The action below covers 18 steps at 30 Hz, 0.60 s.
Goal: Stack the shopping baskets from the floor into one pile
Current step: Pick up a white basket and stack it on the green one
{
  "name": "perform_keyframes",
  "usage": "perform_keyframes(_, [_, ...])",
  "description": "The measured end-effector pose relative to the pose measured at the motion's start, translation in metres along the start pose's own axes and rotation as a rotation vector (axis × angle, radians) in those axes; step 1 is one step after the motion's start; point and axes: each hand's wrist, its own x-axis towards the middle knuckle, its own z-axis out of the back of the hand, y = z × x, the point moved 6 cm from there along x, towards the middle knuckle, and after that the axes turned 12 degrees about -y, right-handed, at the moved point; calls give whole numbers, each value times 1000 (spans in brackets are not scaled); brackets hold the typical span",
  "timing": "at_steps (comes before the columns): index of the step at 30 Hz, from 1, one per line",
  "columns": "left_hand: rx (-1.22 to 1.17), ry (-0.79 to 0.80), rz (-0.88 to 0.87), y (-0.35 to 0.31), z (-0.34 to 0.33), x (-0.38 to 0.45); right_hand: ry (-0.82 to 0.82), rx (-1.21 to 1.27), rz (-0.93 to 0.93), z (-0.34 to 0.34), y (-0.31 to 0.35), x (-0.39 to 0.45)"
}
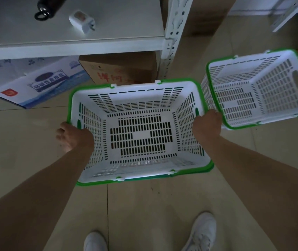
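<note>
A white slotted shopping basket with a green rim (pixel 141 98) fills the middle of the head view, above the tiled floor. My left hand (pixel 74 135) grips its left rim, fingers curled over the edge. My right hand (pixel 207 124) grips its right rim in the same way. A second white basket with a green rim (pixel 264 87) stands on the floor just to the right, its near-left corner close to my right hand. Both baskets hold nothing.
A white metal shelf (pixel 72 46) stands ahead, its post (pixel 170 42) just behind the held basket. On it lie a black bottle (pixel 50 4) and a white plug (pixel 83 20). Cardboard boxes (pixel 119 69) sit under it. My white shoes (pixel 199 234) are below.
</note>
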Motion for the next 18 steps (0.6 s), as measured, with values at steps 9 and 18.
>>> perform_keyframes(9, [-30, -55, -344, -48, 10, -27, 21, -153, 120, 9, 10, -8])
perform_keyframes(18, [-393, 229, -573, -152, -11, -158, 186, -92, 170, 32, -19, 25])
